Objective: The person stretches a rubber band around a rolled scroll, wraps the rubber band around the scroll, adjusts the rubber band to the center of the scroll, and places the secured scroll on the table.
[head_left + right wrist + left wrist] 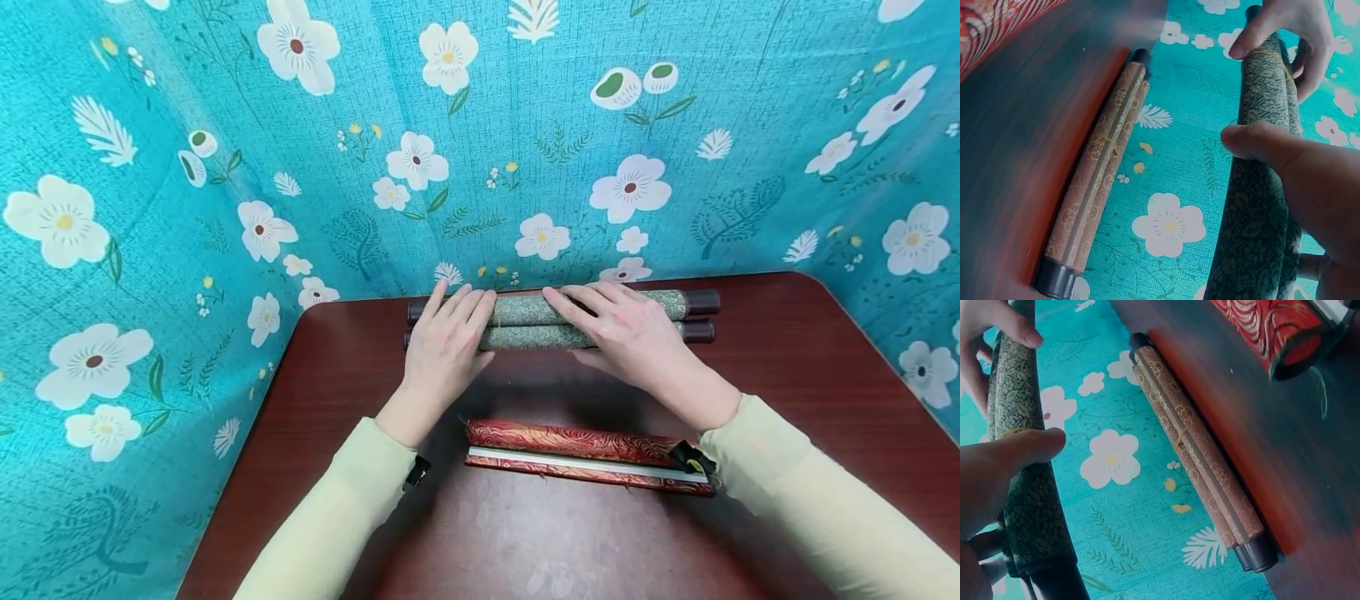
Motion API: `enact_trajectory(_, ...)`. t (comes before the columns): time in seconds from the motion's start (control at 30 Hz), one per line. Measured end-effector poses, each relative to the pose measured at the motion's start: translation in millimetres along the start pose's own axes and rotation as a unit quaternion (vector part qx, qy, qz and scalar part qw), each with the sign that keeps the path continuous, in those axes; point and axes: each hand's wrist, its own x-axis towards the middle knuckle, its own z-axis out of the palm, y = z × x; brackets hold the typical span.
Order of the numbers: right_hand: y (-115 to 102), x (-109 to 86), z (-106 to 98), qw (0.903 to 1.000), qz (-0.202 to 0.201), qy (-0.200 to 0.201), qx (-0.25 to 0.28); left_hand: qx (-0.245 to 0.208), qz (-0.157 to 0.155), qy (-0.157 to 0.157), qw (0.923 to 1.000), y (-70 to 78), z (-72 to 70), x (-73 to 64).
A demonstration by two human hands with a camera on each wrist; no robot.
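Note:
A green-grey patterned scroll [522,312], rolled from both ends into two parallel rolls with dark brown end knobs, is held level above the back of the table. My left hand [447,337] grips its left part, thumb on the near side and fingers over the top. Further right, my right hand [630,332] grips it the same way. Around the rolls runs a thin yellow cord [1265,52], seen in the right wrist view. Below the held scroll, a pinkish-tan tied scroll [1194,450] with black knobs lies along the table's back edge in the left wrist view.
Nearer me on the dark red table [337,392] lies a red-and-gold brocade case [570,439] with a white strip along it. In the left wrist view its end looks hollow. A turquoise flowered cloth [480,167] hangs behind the table and along both sides.

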Motion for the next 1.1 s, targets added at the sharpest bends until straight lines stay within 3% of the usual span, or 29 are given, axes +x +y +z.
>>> enact_trajectory(0.43,17.1,-18.4,-9.3,0.9999,0.005,-0.01,-0.01,0.004,-0.005,0.021,0.9998,-12.3,-0.8,-6.0)
enact_trajectory(1.1,30.0,-30.7,-10.2,0.9996,-0.009,-0.028,-0.001,-0.007,-0.015,0.005,0.9998,-17.7,-3.1,-15.1)
